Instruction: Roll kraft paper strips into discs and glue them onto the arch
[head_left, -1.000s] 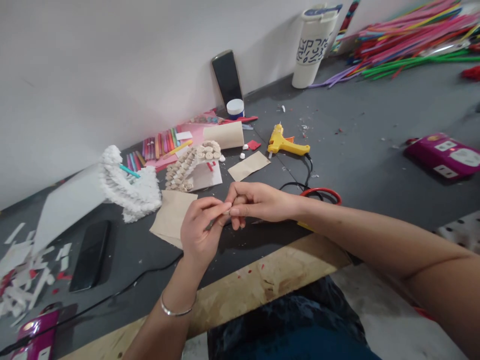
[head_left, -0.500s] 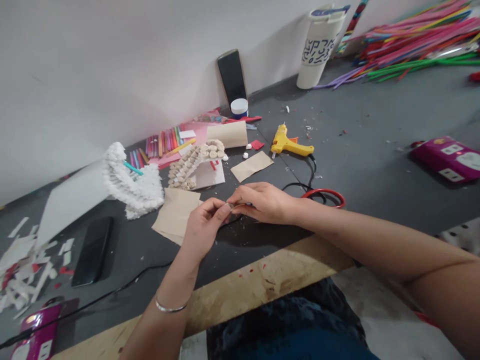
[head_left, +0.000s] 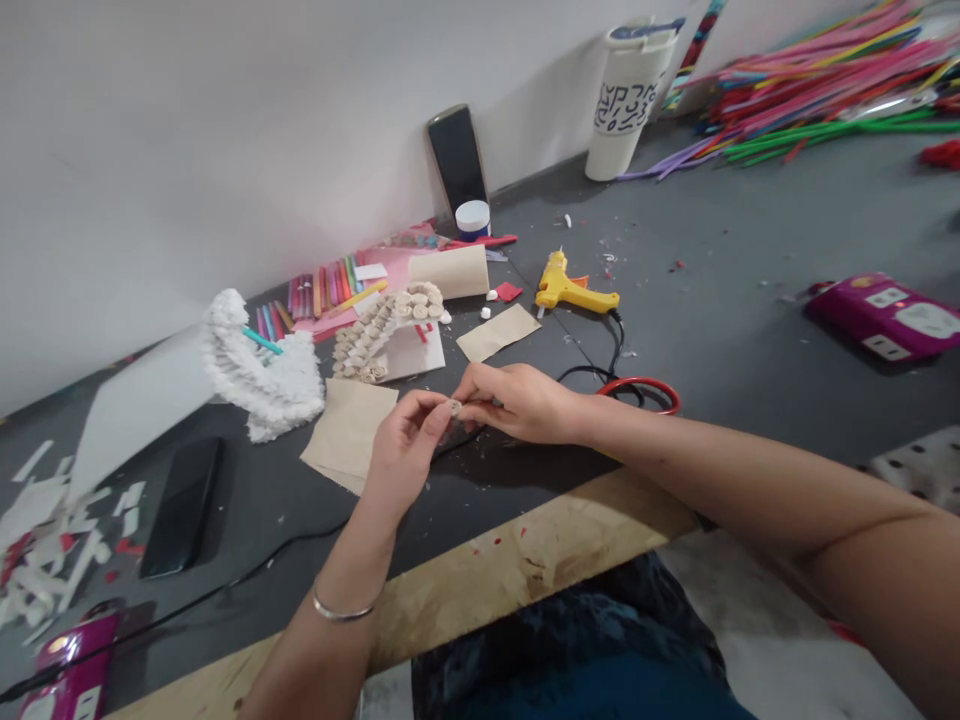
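Between my fingertips is a small tan paper roll [head_left: 454, 407], coiled like the rosettes nearby. My left hand [head_left: 405, 440] pinches it between thumb and forefinger. From the other side my right hand [head_left: 521, 400] touches it, thumb and finger pressed together; its far fingers are partly hidden. Just left of my hands lie tan paper pieces [head_left: 346, 425]. Behind them stands an arched craft piece [head_left: 371, 335] covered in tan paper rosettes. A cut tan paper strip [head_left: 498, 333] lies beyond my right hand.
A yellow glue gun [head_left: 574, 290] lies behind my right hand, its black cord running down to a red ring [head_left: 649, 393]. A white fluffy craft piece [head_left: 274, 385] and a black phone [head_left: 182, 508] are at left. Further back stand a propped phone [head_left: 457, 155] and a tumbler [head_left: 628, 105].
The thin strip end between my hands is now a compact coil showing at my fingertips. My hands stay almost in place; the whole view has shifted slightly.
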